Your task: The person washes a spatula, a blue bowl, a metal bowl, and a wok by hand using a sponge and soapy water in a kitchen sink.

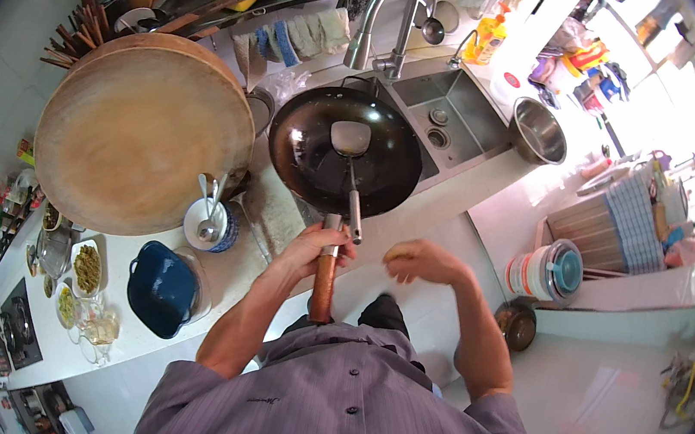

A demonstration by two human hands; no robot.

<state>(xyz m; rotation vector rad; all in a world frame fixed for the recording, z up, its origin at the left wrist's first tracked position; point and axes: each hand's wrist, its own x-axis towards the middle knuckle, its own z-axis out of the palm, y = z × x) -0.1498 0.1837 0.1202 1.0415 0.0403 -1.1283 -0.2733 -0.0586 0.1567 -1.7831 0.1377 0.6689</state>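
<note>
A dark iron wok (302,166) is over the left side of the sink and the counter edge. My left hand (316,249) grips it by its handle (325,286), which is wooden with a metal collar. Inside the wok lies a metal spatula (350,138), its steel handle crossing the near rim and ending just beside my left fingers. My right hand (423,262) hovers to the right of the handle, fingers loosely curled and slightly blurred, with nothing visible in it. Behind the wok, the steel faucet (403,28) arches over the sink (442,111).
A large round wooden board (142,140) stands at left, near stacked bowls with spoons (206,226). A dark blue basin (161,288) and food plates (87,266) sit on the left counter. At right are a steel bowl (539,131), stacked containers (546,270) and a floor pot (515,325).
</note>
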